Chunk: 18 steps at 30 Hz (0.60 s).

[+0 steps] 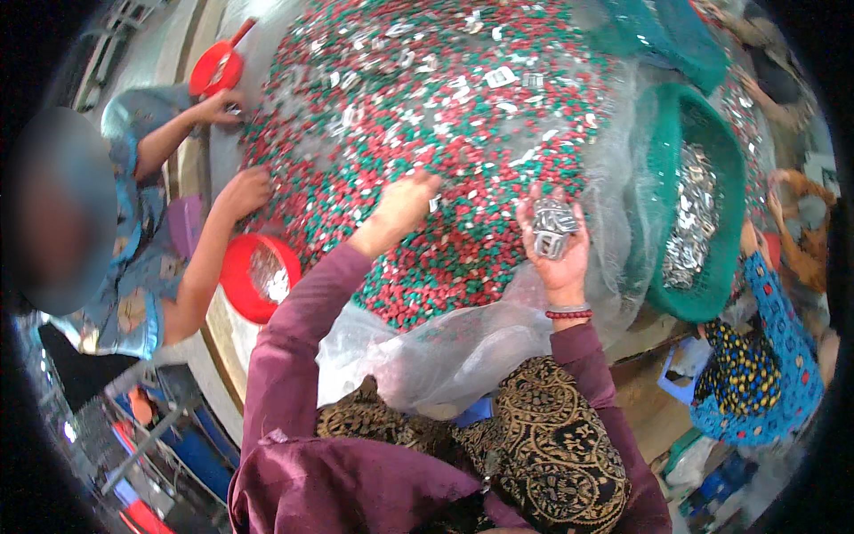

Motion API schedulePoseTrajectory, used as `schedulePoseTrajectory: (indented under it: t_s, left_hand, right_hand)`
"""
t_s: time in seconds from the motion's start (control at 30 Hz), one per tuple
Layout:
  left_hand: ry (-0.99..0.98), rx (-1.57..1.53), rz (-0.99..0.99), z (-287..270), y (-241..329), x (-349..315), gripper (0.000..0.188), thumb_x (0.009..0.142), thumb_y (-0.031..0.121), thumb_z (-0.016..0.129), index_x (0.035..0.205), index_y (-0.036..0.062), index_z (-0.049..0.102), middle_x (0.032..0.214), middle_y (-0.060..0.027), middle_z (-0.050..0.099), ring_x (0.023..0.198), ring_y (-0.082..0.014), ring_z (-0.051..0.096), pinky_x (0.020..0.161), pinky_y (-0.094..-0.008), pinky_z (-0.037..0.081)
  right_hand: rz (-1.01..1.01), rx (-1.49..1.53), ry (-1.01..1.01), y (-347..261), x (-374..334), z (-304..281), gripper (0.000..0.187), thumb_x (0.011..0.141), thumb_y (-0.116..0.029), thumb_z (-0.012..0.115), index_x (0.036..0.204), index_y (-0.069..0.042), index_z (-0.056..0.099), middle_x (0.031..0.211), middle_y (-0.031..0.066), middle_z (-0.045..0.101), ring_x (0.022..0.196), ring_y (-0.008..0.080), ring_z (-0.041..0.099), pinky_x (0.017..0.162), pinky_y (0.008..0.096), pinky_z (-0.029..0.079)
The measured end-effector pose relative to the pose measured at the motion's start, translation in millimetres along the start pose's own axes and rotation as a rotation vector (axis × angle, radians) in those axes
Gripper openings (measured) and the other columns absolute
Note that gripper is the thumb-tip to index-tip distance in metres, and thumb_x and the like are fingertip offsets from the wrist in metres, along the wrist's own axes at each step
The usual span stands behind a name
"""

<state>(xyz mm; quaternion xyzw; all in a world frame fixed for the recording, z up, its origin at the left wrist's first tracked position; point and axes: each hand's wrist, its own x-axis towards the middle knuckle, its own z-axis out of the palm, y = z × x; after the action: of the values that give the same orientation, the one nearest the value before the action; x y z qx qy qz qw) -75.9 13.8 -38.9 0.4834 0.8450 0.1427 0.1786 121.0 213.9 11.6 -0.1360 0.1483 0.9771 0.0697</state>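
Note:
A wide heap of small red and green pellets (436,283) lies before me, with silver metal pieces scattered through it. Over the middle of the heap, my left hand (405,212) is closed in a pinch, and a small silver metal piece (434,204) shows at its fingertips. To the right, my right hand (562,267) is turned palm up, its fingers curled round a handful of silver metal buckles (553,227). Slotted frames show on those buckles; their exact kind is hard to make out. Another flat silver buckle (500,77) lies farther back on the pellets.
White mesh netting (418,343) edges the heap near me. At right stands a green basket (663,267) holding metal pieces. A red bowl (236,283) and a red scoop (206,64) sit at left, beside a co-worker's hands (245,191). Another person (765,383) sits at right.

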Motion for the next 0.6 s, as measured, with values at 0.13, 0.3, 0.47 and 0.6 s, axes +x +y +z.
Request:
schedulePoseTrajectory:
  t_s: [0.13,0.3,0.47,0.6]
  left_hand:
    - [-0.002,-0.545,-0.100,-30.0,2.1,0.4,0.018,0.080,0.011,0.063,0.095,0.0019,0.058,0.080,-0.0127,0.062,0.078,-0.0242,0.063,0.069,-0.0378,0.050]
    - [-0.241,-1.782,-0.241,-59.5,14.4,-14.8,0.013,0.088,0.008,0.061,0.099,0.0056,0.055,0.095,-0.0060,0.059,0.090,-0.0196,0.063,0.077,-0.0299,0.055]
    - [-0.267,-2.027,-0.221,-61.5,11.9,-4.5,0.041,0.090,0.014,0.059,0.126,0.0050,0.044,0.115,-0.0132,0.056,0.105,-0.0280,0.058,0.084,-0.0376,0.051]
    - [-0.228,-1.680,-0.271,-69.4,11.9,1.5,0.024,0.094,0.033,0.053,0.092,0.0094,0.055,0.075,-0.0003,0.053,0.070,-0.0108,0.054,0.058,-0.0251,0.046]
  right_hand:
    - [0.011,0.008,-0.142,-26.4,-10.9,25.7,0.035,0.091,-0.038,0.049,0.112,-0.012,0.059,0.106,0.0132,0.050,0.086,0.0269,0.047,0.052,0.0323,0.048]
    - [-0.388,-0.198,-0.240,-86.2,-51.8,103.0,0.027,0.088,-0.030,0.054,0.102,-0.008,0.061,0.095,0.0091,0.046,0.070,0.0211,0.042,0.046,0.0233,0.040]
    - [-1.123,-0.966,0.346,-178.2,-137.5,140.9,0.033,0.087,-0.022,0.057,0.113,-0.002,0.055,0.106,0.0163,0.060,0.096,0.0260,0.059,0.075,0.0371,0.051]
    - [-1.412,-1.940,0.663,-173.7,-132.1,111.4,0.050,0.082,-0.016,0.063,0.129,-0.003,0.050,0.127,0.0164,0.050,0.119,0.0309,0.046,0.100,0.0457,0.035]
